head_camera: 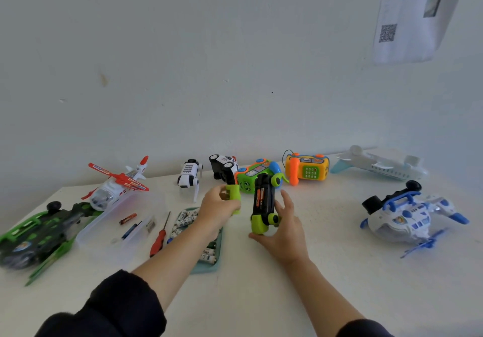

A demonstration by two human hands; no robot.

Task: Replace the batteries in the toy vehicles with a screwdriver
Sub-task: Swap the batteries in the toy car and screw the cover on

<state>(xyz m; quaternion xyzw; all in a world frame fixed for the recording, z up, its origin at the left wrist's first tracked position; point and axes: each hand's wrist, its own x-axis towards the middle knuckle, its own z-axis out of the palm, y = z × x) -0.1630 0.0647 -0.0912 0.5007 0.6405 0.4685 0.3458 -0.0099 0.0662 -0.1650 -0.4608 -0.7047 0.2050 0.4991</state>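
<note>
My right hand (283, 228) holds a green and black toy vehicle (264, 203) on end above the table, underside facing me, with orange batteries showing in its open compartment. My left hand (218, 207) grips the green battery cover (233, 195) just left of the vehicle. A red-handled screwdriver (159, 240) lies on the table to the left, beside a teal tray (209, 266) of several white batteries, partly hidden by my left forearm.
A clear plastic box (117, 229) holds loose batteries. A green and black toy plane (39, 234) and a red and white helicopter (117, 185) lie at left. A robot dog (189, 177), a toy car (223, 168), a green bus (257, 170), a toy phone (307, 169), a white airliner (381, 165) and a blue and white helicopter (410, 215) stand behind and right.
</note>
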